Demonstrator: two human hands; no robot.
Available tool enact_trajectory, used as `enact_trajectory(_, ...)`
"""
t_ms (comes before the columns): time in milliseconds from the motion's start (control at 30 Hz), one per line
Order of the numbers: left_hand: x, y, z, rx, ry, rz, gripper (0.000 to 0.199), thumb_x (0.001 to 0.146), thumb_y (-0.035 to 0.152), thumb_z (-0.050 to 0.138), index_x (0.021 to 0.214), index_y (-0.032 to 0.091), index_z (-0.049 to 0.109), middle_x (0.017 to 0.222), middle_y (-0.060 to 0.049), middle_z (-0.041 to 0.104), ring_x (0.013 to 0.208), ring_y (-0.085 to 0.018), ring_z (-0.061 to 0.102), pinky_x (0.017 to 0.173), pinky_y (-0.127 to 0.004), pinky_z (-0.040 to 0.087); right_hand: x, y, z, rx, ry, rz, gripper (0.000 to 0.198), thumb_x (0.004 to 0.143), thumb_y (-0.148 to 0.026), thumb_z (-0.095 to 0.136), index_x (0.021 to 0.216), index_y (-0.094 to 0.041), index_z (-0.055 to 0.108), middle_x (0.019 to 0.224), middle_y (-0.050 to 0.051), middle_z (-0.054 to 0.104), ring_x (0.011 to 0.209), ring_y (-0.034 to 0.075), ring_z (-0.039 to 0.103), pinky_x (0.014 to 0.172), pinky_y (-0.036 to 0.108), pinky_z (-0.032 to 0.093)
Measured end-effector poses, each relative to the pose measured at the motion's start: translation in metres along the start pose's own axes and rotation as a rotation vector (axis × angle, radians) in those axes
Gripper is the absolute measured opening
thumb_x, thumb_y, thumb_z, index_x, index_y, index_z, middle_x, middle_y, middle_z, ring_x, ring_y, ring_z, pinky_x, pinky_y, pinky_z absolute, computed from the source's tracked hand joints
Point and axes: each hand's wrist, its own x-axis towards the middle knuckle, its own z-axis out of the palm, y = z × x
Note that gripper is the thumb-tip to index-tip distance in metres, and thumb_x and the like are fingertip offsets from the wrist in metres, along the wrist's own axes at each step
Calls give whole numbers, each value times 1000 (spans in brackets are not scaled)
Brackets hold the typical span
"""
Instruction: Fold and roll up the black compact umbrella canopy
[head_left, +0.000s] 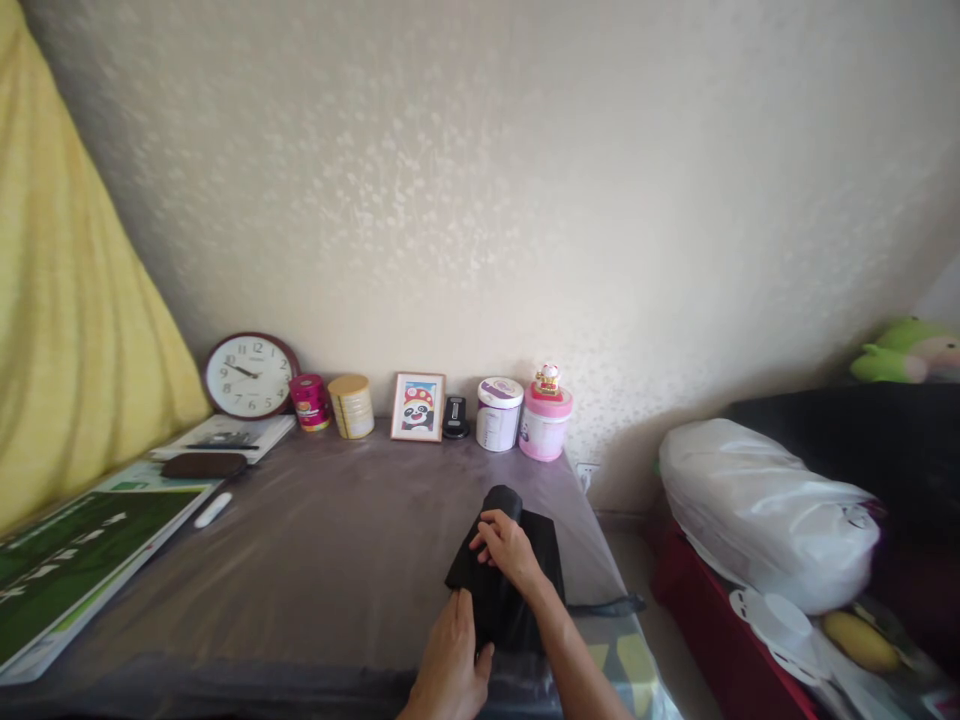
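The right hand [504, 545] lies across a black, folded, fabric-like bundle [495, 606], fingers loosely bent; the left hand [451, 650] is at its left edge, thumb spread. I can't tell whether either grips. The bundle lies toward the right of a grey, sheet-covered table [322, 560], before a white-and-purple round tub [498, 422].

Wall clock [252, 376] beside pink tin [310, 403]; yellow curtain [82, 270] left

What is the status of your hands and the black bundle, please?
Left hand at near-left edge of black fabric-like bundle, right hand on top. Bundle on grey-covered table. Dark strap-like piece to its right.
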Motion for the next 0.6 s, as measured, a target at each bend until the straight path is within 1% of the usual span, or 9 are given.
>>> enact_trajectory(67, -4, -6, -2, -1, 47, 23, 57, 74, 25, 43, 127, 8, 36, 129, -19, 48, 120, -28, 46, 101, -41, 38, -1, 0, 0, -24, 3, -24, 23, 82, -28, 41, 97, -16, 53, 73, 2, 70, 47, 8, 58, 44, 16, 41)
enact_trajectory(167, -8, -6, -12, -1, 232, 54, 44, 79, 28, 40, 119, 10, 42, 120, -18, 53, 113, -28, 51, 95, -40, 44, -2, 0, -1, -57, 8, -56, 22, 82, -28, 41, 95, -17, 56, 73, 1, 71, 44, 7, 56, 46, 17, 41)
enact_trajectory(200, -9, -4, -17, 1, 300, 72, 39, 81, 29, 40, 116, 12, 44, 118, -16, 53, 113, -27, 52, 94, -41, 44, -2, -1, -1, -72, 8, -62, 22, 82, -28, 41, 93, -17, 57, 72, 1, 71, 43, 7, 55, 47, 17, 41)
enact_trajectory(267, -8, 4, -25, 16, 367, 146, 34, 82, 30, 41, 113, 16, 47, 121, -14, 51, 114, -27, 50, 96, -43, 42, -3, -3, -2, -102, 1, -68, 21, 82, -27, 41, 91, -18, 58, 72, 0, 71, 41, 6, 53, 48, 18, 40)
enact_trajectory(333, -4, 11, -29, 40, 354, 234, 37, 81, 29, 44, 117, 18, 47, 130, -12, 45, 121, -27, 43, 101, -44, 38, -3, -5, -2, -131, -10, -81, 20, 83, -27, 42, 88, -19, 59, 72, -1, 71, 43, 7, 54, 51, 18, 41)
enact_trajectory(400, 1, 15, -27, 63, 301, 284, 45, 79, 27, 47, 124, 20, 43, 138, -9, 38, 127, -28, 36, 105, -46, 32, -3, -7, -2, -164, -12, -107, 21, 83, -27, 42, 85, -19, 61, 71, -1, 72, 48, 8, 57, 54, 19, 41)
enact_trajectory(500, 7, 15, -17, 71, 229, 270, 55, 77, 22, 46, 132, 21, 35, 143, -8, 32, 131, -27, 30, 107, -47, 30, -6, -9, -2, -196, -9, -141, 23, 84, -28, 42, 85, -20, 64, 71, 0, 71, 59, 11, 62, 58, 20, 43)
enact_trajectory(600, 10, 10, -6, 53, 202, 240, 57, 77, 17, 40, 134, 18, 32, 144, -9, 30, 132, -26, 30, 106, -45, 32, -16, -11, -1, -224, -15, -217, 25, 85, -27, 42, 89, -23, 66, 72, -1, 71, 67, 13, 64, 65, 22, 45)
